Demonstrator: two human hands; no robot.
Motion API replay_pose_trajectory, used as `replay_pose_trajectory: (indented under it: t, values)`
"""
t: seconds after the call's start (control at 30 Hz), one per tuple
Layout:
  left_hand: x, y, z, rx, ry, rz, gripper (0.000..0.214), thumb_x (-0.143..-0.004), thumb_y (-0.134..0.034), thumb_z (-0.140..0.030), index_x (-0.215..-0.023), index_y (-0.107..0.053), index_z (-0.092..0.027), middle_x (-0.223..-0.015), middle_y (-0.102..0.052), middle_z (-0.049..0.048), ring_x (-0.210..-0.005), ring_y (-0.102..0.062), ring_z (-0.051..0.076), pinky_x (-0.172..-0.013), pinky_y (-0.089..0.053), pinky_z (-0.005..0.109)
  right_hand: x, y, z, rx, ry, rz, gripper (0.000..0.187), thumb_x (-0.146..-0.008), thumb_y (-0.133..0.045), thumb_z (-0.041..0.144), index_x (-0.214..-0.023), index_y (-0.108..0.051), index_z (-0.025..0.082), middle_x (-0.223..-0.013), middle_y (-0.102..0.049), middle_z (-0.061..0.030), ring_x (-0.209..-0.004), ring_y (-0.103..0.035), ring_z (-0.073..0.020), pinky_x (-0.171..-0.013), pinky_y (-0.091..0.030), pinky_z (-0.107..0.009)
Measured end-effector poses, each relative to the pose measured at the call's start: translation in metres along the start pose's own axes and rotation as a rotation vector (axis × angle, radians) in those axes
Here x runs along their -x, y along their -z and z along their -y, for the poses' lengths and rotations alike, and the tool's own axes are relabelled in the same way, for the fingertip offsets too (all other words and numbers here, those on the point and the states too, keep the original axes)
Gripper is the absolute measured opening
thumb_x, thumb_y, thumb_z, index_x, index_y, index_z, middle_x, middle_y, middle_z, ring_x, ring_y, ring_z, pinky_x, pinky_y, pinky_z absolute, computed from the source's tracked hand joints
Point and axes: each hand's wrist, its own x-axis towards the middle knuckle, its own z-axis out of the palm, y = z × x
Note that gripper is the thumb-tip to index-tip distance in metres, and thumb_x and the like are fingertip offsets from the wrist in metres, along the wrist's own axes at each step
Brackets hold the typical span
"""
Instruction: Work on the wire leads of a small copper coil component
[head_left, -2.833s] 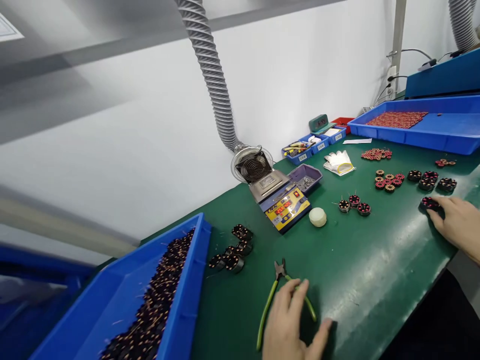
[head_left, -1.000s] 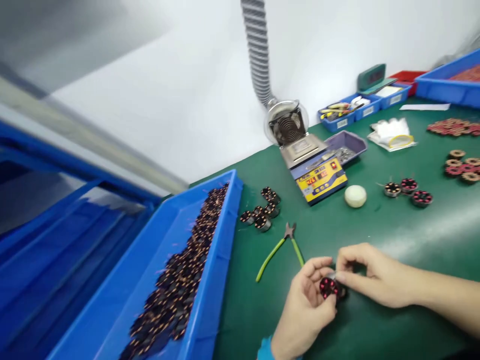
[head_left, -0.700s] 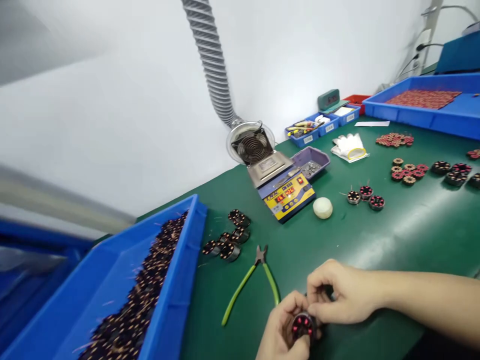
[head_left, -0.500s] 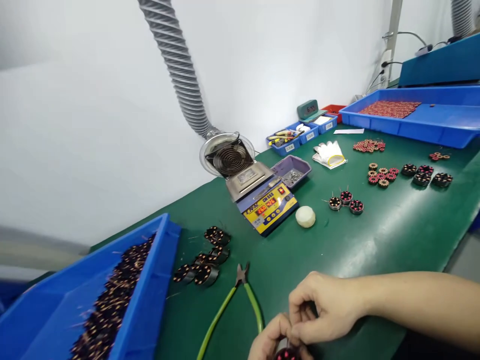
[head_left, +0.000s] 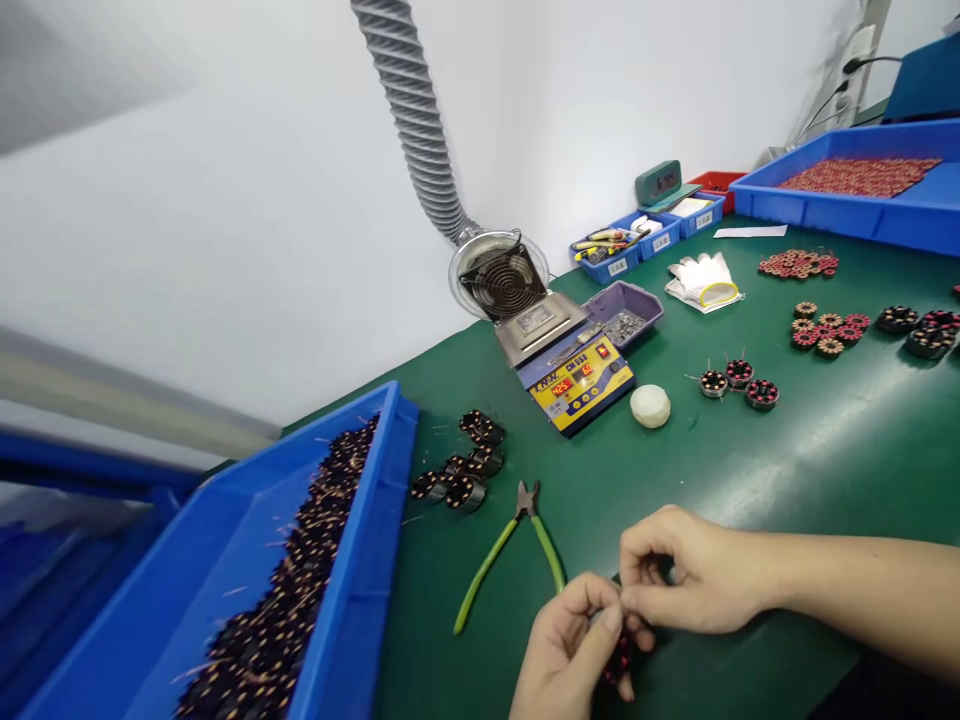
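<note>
Low in the middle of the view, my left hand (head_left: 570, 650) and my right hand (head_left: 686, 570) hold a dark wound coil with red dots (head_left: 619, 660) between them. My left fingers wrap its side, and my right fingertips pinch its upper part, which they partly hide. Just left of my hands lie green-handled wire cutters (head_left: 517, 545), not touching either hand. Several dark coils (head_left: 461, 475) stand beyond the cutters, close to a blue tray heaped with copper-wound coils (head_left: 367, 560).
A soldering station (head_left: 577, 385) with a fan and hose (head_left: 409, 110) stands on the green bench mat (head_left: 757, 470), beside a pale round lump (head_left: 649, 406). Further right are three coils (head_left: 739, 375), white gloves (head_left: 701, 280), and a blue tray of red parts (head_left: 825, 210).
The view has swung back and forth. My hands have come together, lowering the coil and turning its red-dotted face away. Earlier, my right hand rested on a coil at the right and my left by the cutters.
</note>
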Motion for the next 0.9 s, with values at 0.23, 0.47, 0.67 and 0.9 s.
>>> replay_pose_trajectory:
  t: [0.23, 0.47, 0.67, 0.9]
  values:
    - [0.002, -0.012, 0.001, 0.285, -0.027, -0.147, 0.044, -0.068, -0.090, -0.046, -0.072, -0.060, -0.013, -0.069, -0.061, 0.0035, -0.064, -0.060, 0.014, -0.045, -0.043, 0.016, 0.019, -0.004, -0.010, 0.301, 0.262, -0.246, 0.014, -0.103, -0.056, 0.028, -0.101, -0.067, 0.021, -0.082, -0.062, -0.0011, -0.073, -0.060, -0.0144, -0.068, -0.049, -0.026]
    - [-0.010, -0.002, 0.021, 0.366, -0.086, -0.061, 0.052, -0.064, -0.091, -0.053, -0.075, -0.059, -0.013, -0.068, -0.064, 0.0047, -0.053, -0.058, 0.011, -0.040, -0.043, 0.017, 0.023, -0.015, -0.030, 0.503, 0.419, -0.175, 0.023, -0.105, -0.055, 0.026, -0.127, -0.061, 0.029, -0.094, -0.068, -0.0025, -0.079, -0.069, -0.0158, -0.069, -0.055, -0.025]
    - [-0.006, -0.005, 0.020, 0.329, -0.101, -0.047, 0.050, -0.068, -0.088, -0.054, -0.075, -0.059, -0.014, -0.069, -0.064, 0.0048, -0.059, -0.059, 0.012, -0.042, -0.043, 0.016, 0.025, -0.014, -0.025, 0.524, 0.373, -0.169, 0.018, -0.104, -0.058, 0.027, -0.120, -0.064, 0.029, -0.092, -0.069, -0.0014, -0.078, -0.069, -0.0160, -0.068, -0.055, -0.025]
    - [-0.005, -0.006, 0.017, 0.281, -0.080, -0.078, 0.050, -0.066, -0.088, -0.054, -0.074, -0.058, -0.015, -0.069, -0.062, 0.0038, -0.063, -0.061, 0.013, -0.041, -0.041, 0.014, 0.024, -0.012, -0.020, 0.542, 0.418, -0.143, 0.013, -0.105, -0.056, 0.023, -0.114, -0.063, 0.029, -0.088, -0.068, 0.0012, -0.074, -0.068, -0.0124, -0.067, -0.054, -0.021]
